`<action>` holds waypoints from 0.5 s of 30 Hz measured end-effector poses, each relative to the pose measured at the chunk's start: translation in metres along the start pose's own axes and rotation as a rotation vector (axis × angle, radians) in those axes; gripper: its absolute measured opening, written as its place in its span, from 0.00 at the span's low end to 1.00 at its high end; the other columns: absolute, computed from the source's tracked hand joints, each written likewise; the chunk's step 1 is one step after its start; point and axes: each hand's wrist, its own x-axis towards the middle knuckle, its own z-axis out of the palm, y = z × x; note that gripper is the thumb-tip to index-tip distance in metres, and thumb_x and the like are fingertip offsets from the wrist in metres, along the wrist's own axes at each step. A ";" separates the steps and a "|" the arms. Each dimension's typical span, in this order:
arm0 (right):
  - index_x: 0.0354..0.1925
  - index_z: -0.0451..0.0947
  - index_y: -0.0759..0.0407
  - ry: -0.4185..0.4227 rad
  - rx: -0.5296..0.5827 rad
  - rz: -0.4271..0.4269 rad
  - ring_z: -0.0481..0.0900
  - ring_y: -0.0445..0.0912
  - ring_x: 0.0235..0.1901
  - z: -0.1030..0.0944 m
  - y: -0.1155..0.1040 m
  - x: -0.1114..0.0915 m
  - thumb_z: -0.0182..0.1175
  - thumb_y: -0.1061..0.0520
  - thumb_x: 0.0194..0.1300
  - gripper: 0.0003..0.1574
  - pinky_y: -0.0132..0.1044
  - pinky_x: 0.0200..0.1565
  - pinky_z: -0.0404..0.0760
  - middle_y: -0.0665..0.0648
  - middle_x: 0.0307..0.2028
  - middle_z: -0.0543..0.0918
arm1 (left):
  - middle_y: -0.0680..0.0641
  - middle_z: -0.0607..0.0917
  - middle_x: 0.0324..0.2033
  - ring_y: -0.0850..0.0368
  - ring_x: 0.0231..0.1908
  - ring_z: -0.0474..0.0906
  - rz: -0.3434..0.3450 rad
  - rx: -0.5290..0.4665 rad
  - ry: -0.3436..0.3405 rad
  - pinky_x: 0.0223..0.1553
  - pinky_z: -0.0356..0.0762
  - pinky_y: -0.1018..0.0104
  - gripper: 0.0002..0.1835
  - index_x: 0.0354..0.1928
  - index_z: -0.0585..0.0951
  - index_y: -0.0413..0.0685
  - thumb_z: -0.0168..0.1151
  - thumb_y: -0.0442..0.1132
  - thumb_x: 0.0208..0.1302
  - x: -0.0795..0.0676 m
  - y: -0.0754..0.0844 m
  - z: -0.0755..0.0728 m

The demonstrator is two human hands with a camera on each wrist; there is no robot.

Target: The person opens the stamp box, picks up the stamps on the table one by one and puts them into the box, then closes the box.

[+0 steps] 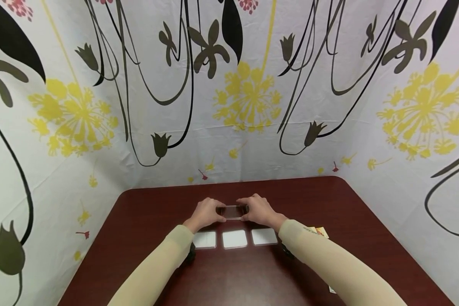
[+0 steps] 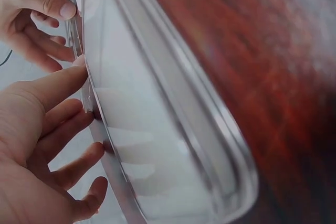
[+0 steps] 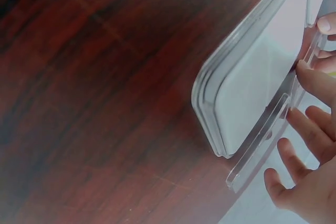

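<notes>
Between both hands is a clear rectangular plastic piece (image 1: 232, 212), shallow like a lid, toward the back middle of the table. My left hand (image 1: 208, 212) pinches its left end, thumb on the near side. At the opposite end my right hand (image 1: 259, 209) grips it likewise with thumb and fingers. Just in front stand three white boxes with clear rims in a row: a left box (image 1: 205, 240), a middle box (image 1: 234, 239) and a right box (image 1: 264, 236). In the right wrist view, the edge of the clear plastic piece (image 3: 260, 142) shows behind a white box (image 3: 260, 72).
A dark red wooden table (image 1: 237, 276) lies under everything. Small yellow and orange packets (image 1: 319, 231) lie right of the row, partly behind the right sleeve (image 1: 329, 259). A patterned curtain (image 1: 241, 157) closes off the back and sides.
</notes>
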 end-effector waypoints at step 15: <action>0.53 0.87 0.47 -0.006 -0.019 -0.006 0.73 0.55 0.57 -0.001 -0.001 0.000 0.77 0.46 0.56 0.26 0.60 0.53 0.72 0.47 0.50 0.86 | 0.51 0.86 0.52 0.51 0.55 0.80 0.003 0.054 -0.007 0.59 0.71 0.42 0.27 0.57 0.86 0.53 0.78 0.52 0.55 0.000 -0.002 -0.001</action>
